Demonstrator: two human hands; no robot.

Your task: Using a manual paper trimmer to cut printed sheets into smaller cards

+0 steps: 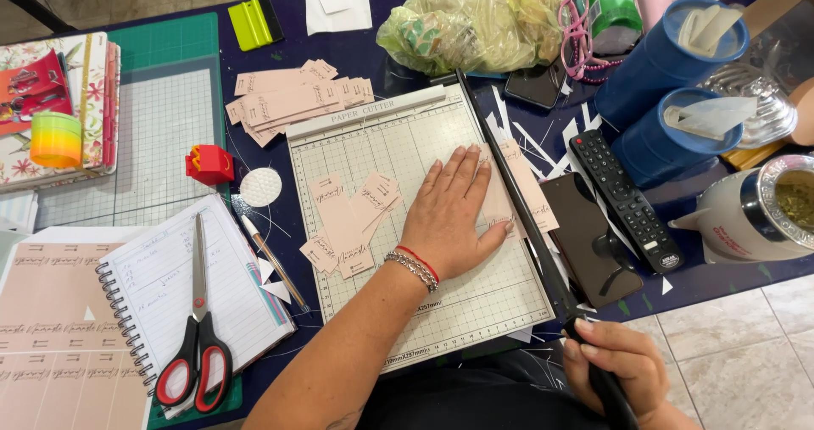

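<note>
A pink paper strip [519, 188] lies at the right edge of the paper cutter [407, 154], under the long black blade arm [517, 201]. The left hand [454, 218] lies flat and open on this strip, fingers spread, and presses it on the grid board; most of the strip is hidden under the palm, so I cannot tell its full shape. The right hand [619, 366] is closed around the black handle [606, 383] at the near end of the blade arm. The end of the handle is cut off by the lower border of the view.

Left of the pressing hand, a loose group of small pink cards [352, 222] lies on the board, one over another. A bigger heap of pink cards [292, 99] lies behind the cutter on the dark counter [729, 282].

Right of the blade there are white paper trimmings [534, 137], a dark phone [589, 239] and a black remote control [626, 199], close together. Two blue cylinders [657, 82] stand further right.

On the left side, red-handled scissors [197, 337] lie on a spiral notebook [182, 286], and beside it a printed pink sheet [47, 328] is partly out of view. A small red object [209, 164] sits on the green cutting mat [161, 125]; what it is, I cannot make out.
</note>
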